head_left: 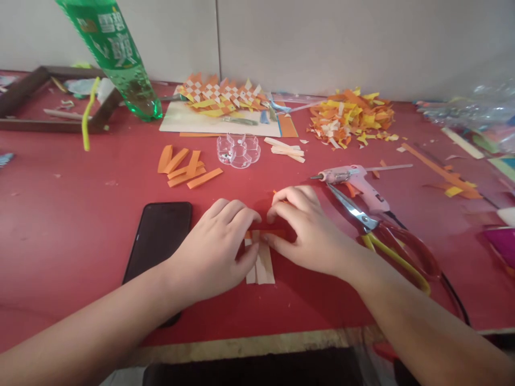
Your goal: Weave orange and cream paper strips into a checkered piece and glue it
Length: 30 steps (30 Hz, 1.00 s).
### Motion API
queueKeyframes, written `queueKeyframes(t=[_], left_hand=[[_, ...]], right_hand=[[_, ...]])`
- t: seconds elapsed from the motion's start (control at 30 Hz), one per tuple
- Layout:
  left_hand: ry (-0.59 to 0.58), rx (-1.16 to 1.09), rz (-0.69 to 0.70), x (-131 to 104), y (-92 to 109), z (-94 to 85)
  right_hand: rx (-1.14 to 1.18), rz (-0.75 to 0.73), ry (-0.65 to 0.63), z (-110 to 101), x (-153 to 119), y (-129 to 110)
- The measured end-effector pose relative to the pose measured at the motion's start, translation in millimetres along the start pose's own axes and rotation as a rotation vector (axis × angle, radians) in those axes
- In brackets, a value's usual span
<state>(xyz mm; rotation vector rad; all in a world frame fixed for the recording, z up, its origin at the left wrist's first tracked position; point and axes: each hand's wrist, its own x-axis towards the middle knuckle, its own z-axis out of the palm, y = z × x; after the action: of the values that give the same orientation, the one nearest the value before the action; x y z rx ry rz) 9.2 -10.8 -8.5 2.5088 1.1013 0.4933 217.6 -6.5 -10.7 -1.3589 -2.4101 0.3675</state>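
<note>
Lengthwise, the handled cream strips [263,268] point toward the near table edge [257,346].

The fingers [246,219] of the left hand [217,236] and right hand [308,225] covered part of the pale strips [261,273], so their exact grip could not be told. The left forearm [132,303] crossed the black phone [161,236], hiding much of its lower part. The picture's top edge cut off the green bottle [116,59]; its left edge cut the brown frame [28,125]. The beads [226,156] in the clear tray [254,152] were too small to count. Clear plastic [486,104] at far right was blurred, and a purple object [502,244] ran out of view.
</note>
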Motion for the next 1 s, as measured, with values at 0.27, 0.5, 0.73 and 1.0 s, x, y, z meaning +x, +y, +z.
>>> queueKeyframes(t=[0.27, 0.5, 0.73, 1.0], left_hand=[[0.009, -0.207, -0.081, 4.0, -0.2, -2.5], [0.027, -0.913, -0.430, 6.7, 0.2, -12.8], [0.119, -1.102, -0.544, 10.5, 0.2, -14.3], [0.074, -1.087, -0.531, 9.1, 0.1, -14.1]], right_hand=[[0.070, -0.058, 0.078, -8.5, -3.8, -5.2], [0.477, 0.030, 0.271, -8.8, -2.1, -6.2], [0.509, -0.009, 0.233, -9.6, -0.8, -8.1], [0.447, -0.010, 0.249, -9.2, -0.8, -9.3]])
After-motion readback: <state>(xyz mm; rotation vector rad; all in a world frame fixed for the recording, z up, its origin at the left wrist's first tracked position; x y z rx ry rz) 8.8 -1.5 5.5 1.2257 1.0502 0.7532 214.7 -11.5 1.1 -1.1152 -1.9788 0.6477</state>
